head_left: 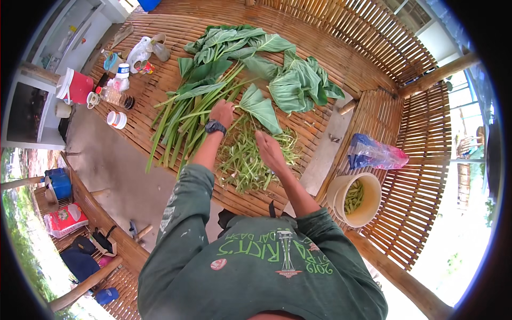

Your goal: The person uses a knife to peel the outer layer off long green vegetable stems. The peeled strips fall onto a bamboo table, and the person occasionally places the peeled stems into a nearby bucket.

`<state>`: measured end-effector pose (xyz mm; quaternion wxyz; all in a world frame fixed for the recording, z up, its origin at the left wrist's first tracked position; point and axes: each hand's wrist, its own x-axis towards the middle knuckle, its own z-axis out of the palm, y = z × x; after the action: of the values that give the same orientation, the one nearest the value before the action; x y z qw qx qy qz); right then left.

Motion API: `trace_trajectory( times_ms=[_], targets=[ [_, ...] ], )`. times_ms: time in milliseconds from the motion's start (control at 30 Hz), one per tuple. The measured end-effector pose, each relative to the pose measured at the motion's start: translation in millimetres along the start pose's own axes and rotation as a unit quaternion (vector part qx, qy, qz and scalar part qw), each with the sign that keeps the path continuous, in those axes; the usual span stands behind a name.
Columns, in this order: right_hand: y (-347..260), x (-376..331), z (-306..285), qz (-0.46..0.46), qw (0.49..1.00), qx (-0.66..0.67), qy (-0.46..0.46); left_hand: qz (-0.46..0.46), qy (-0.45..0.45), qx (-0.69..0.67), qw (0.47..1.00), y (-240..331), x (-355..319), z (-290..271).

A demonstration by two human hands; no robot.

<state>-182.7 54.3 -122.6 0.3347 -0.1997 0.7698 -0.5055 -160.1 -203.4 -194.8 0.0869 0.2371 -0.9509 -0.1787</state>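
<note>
My left hand [221,113], with a dark watch on its wrist, is closed around a green leaf stalk. The broad taro-like leaf [260,108] on it spreads toward the right. Below that leaf, my right hand [270,151] is closed in a pinch; whatever its fingers hold is too small to name. Under and beside my right hand lies a pile of green peelings [240,165]. A bundle of long leaf stalks [173,128] lies left of my left hand. More large cut leaves [298,80] are heaped at the far side of the bamboo table [154,104].
At the far left of the table stand jars, a white tub [117,120] and plastic bags [140,52]. A red cooler [74,86] is beyond the left edge. On the right bamboo bench are a pale bucket [370,205] with green pieces inside and a blue-pink plastic bag [376,152].
</note>
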Motion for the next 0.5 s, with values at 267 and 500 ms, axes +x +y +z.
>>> trace_trajectory(
  times_ms=[267, 500],
  targets=[
    [-46, 41, -17, -0.128, 0.988, -0.003, 0.089, 0.080, 0.167, -0.154, 0.970, 82, 1, -66],
    [-76, 54, -46, -0.140, 0.983, -0.022, 0.115, 0.109, 0.246, -0.161, 0.950, 125, 22, -87]
  ],
)
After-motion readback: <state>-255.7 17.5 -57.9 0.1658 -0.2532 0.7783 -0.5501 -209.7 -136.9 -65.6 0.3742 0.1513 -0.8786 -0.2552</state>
